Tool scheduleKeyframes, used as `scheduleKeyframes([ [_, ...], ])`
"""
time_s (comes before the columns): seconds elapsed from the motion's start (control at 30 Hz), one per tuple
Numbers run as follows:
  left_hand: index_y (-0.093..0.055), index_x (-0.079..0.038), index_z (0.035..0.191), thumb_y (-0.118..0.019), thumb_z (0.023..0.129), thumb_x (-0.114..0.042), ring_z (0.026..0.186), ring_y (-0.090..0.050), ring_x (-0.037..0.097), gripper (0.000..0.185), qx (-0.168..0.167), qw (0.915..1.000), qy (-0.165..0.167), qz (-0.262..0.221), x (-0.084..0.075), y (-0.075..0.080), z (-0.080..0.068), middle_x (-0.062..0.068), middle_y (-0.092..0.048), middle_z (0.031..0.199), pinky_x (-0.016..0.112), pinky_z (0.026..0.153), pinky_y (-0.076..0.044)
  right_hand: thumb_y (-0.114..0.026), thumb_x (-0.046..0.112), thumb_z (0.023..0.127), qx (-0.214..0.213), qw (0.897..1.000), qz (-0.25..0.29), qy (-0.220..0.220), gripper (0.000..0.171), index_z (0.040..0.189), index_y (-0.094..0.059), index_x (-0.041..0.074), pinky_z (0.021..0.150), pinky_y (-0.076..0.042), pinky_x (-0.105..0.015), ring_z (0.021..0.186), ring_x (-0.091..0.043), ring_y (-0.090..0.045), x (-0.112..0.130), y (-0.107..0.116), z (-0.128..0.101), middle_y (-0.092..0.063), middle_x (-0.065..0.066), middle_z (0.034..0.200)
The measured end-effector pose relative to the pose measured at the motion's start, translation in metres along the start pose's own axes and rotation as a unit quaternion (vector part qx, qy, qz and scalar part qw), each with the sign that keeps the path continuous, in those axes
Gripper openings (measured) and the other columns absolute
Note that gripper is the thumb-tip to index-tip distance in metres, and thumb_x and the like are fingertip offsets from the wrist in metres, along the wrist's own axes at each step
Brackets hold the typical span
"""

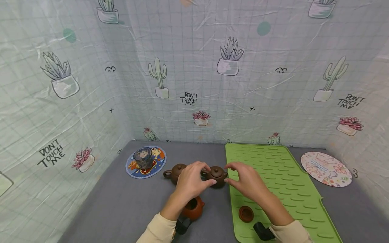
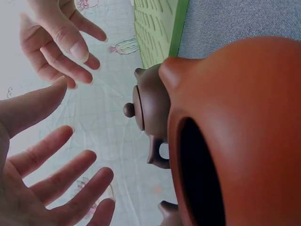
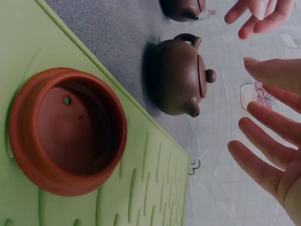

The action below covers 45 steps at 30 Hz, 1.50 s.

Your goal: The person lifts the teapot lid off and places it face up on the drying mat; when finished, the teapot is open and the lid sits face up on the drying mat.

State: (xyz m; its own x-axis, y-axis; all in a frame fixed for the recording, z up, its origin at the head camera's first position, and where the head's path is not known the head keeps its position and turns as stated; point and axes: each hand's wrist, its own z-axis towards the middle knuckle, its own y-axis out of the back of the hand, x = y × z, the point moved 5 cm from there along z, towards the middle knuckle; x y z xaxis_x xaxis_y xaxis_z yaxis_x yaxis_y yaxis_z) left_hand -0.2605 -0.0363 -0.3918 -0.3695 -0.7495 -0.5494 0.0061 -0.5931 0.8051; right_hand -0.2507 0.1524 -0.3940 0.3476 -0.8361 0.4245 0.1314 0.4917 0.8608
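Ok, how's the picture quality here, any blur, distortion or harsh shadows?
Head view: even, soft light, wide-angle bending at the edges, dark brown teapot sharp. Left wrist view: orange teapot very close, soft and looming. Right wrist view: orange lid fairly crisp, right hand slightly blurred, dim tint.

This was a staged recording booth rather than a lived-in room. A creased backdrop cloth (image 1: 194,67), printed with potted cacti and the words "DON'T TOUCH ME", closed in the table (image 1: 121,202) on three sides. On the grey table cover lay a green ribbed silicone mat (image 1: 282,182), two round printed coasters (image 1: 326,168) and small clay teapots (image 1: 217,173), arranged like tea-service props.
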Motion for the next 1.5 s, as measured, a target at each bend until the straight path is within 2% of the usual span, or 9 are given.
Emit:
scheduleKeyframes([
  [0.3, -0.073, -0.02, 0.107, -0.086, 0.08, -0.041, 0.094, -0.069, 0.021, 0.036, -0.012, 0.9998, 0.012, 0.011, 0.002, -0.007, 0.006, 0.0, -0.072, 0.115, 0.037, 0.074, -0.054, -0.085, 0.02, 0.083, -0.01, 1.0, 0.007, 0.008, 0.039, 0.118, -0.071, 0.012, 0.087, -0.057, -0.046, 0.106, -0.027, -0.071, -0.001, -0.006, 0.005, -0.074, -0.005, 0.116],
  [0.53, -0.072, -0.021, 0.108, -0.086, 0.08, -0.042, 0.097, -0.068, 0.022, 0.037, -0.009, 0.9995, 0.024, 0.016, 0.005, -0.014, 0.008, 0.002, -0.072, 0.115, 0.038, 0.074, -0.053, -0.085, 0.018, 0.083, -0.006, 1.0, 0.012, 0.007, 0.037, 0.118, -0.071, 0.011, 0.088, -0.057, -0.046, 0.107, -0.028, -0.071, 0.0, -0.013, 0.008, -0.073, -0.006, 0.116],
  [1.03, -0.073, -0.02, 0.107, -0.087, 0.08, -0.039, 0.095, -0.066, 0.021, 0.036, -0.022, 0.9993, 0.031, 0.005, 0.012, -0.022, 0.012, 0.004, -0.072, 0.113, 0.037, 0.073, -0.052, -0.085, 0.018, 0.083, -0.001, 1.0, 0.019, 0.002, 0.037, 0.117, -0.071, 0.012, 0.084, -0.056, -0.044, 0.104, -0.027, -0.07, -0.004, -0.027, 0.013, -0.073, -0.009, 0.116],
  [1.3, -0.073, -0.02, 0.108, -0.088, 0.079, -0.039, 0.097, -0.067, 0.022, 0.037, -0.024, 0.999, 0.037, 0.009, 0.015, -0.025, 0.013, 0.005, -0.072, 0.115, 0.039, 0.075, -0.054, -0.086, 0.02, 0.083, -0.003, 1.0, 0.015, 0.025, 0.036, 0.115, -0.071, 0.014, 0.083, -0.056, -0.041, 0.101, -0.024, -0.069, -0.003, -0.034, 0.016, -0.072, -0.006, 0.113],
  [1.5, -0.073, -0.02, 0.106, -0.089, 0.078, -0.038, 0.091, -0.066, 0.02, 0.037, -0.028, 0.9989, 0.033, 0.018, 0.012, -0.027, 0.014, 0.003, -0.072, 0.11, 0.034, 0.071, -0.052, -0.086, 0.021, 0.083, -0.002, 1.0, 0.013, 0.019, 0.035, 0.115, -0.071, 0.016, 0.083, -0.056, -0.041, 0.101, -0.022, -0.069, -0.006, -0.037, 0.015, -0.071, -0.005, 0.114],
])
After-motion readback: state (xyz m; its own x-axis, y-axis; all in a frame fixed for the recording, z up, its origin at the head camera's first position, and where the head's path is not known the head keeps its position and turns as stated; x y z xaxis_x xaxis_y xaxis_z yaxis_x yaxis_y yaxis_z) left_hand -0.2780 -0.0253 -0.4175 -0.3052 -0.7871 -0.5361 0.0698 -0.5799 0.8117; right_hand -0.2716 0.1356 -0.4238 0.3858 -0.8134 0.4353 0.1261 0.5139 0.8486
